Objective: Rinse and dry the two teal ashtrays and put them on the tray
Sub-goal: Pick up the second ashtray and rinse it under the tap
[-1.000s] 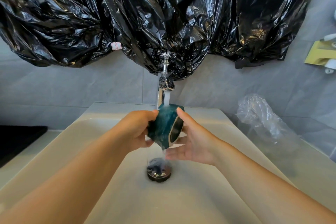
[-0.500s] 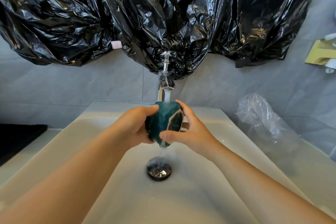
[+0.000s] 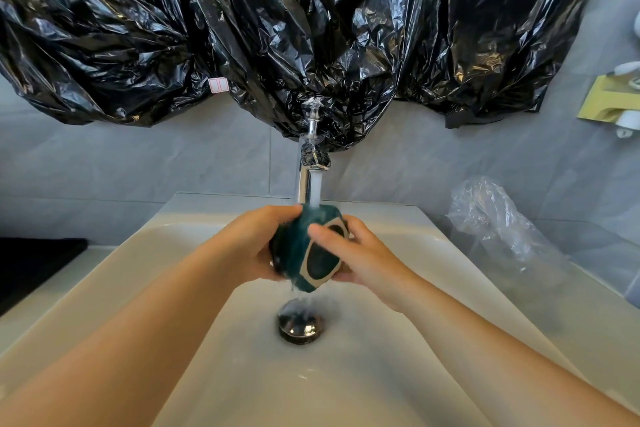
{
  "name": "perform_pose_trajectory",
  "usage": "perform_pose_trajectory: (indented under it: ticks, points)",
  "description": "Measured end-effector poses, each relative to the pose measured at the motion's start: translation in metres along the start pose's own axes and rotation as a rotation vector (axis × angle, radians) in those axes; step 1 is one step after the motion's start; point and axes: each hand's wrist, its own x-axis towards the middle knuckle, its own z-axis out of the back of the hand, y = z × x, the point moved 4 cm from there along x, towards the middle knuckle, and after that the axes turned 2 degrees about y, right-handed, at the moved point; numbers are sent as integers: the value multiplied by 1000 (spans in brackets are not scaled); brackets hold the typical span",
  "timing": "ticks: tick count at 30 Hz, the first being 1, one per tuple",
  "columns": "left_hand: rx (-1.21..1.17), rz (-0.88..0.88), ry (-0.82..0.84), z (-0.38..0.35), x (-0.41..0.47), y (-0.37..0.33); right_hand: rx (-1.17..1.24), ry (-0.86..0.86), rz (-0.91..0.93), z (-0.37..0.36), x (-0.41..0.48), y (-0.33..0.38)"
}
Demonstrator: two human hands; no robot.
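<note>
You face a grey tiled wall [image 3: 104, 163], its upper part draped in crumpled black plastic sheeting [image 3: 277, 28] that catches bright glints, with a small white label [image 3: 218, 84] stuck near its lower edge. Below you lies a cream sink basin [image 3: 346, 385], with a chrome tap [image 3: 306, 180] at the back and a dark drain plug [image 3: 302, 322]. On your right a clear plastic bag [image 3: 498, 218] rests on the pale tabletop [image 3: 571, 305], and a yellow-green holder [image 3: 609, 100] hangs on the wall. At your left is a black surface [image 3: 34, 263].

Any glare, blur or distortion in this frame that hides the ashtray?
Head view: the wide-angle lens bows the sink and stretches the forearms; glare speckles the black plastic; the ashtray, held by left hand and right hand, is slightly smeared by running water, yet readable.
</note>
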Motion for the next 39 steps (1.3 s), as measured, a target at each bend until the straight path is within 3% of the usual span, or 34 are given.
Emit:
perform_pose_trajectory:
  ticks: [3, 6, 9, 12, 15, 23, 27, 33, 39]
  points:
    - [-26, 33, -33, 1, 0, 4, -253, -69, 169, -1, -2, 9]
    - [-95, 21, -24, -1, 0, 4, -256, -98, 199, 5, 1, 10]
    - [-181, 14, 10, -1, 0, 2, -67, -88, 103, 12, 6, 5]
    - [-273, 26, 50, 1, 0, 0, 157, 39, -53, 7, 6, 1]
    - [-344, 47, 62, 6, -2, 0, 321, 111, -91, 2, 4, 2]
    - [-516, 169, 144, 7, 2, 1, 379, 73, -135, 6, 3, 2]
    - [-470, 154, 181, 4, 3, -1, 360, 6, -159, 8, 5, 0]
    - [-349, 84, 99, 7, 11, 2, 350, -16, -168, 8, 4, 0]
    - [-318, 13, 196, -10, -1, 1, 407, -182, -281, 20, 3, -6]
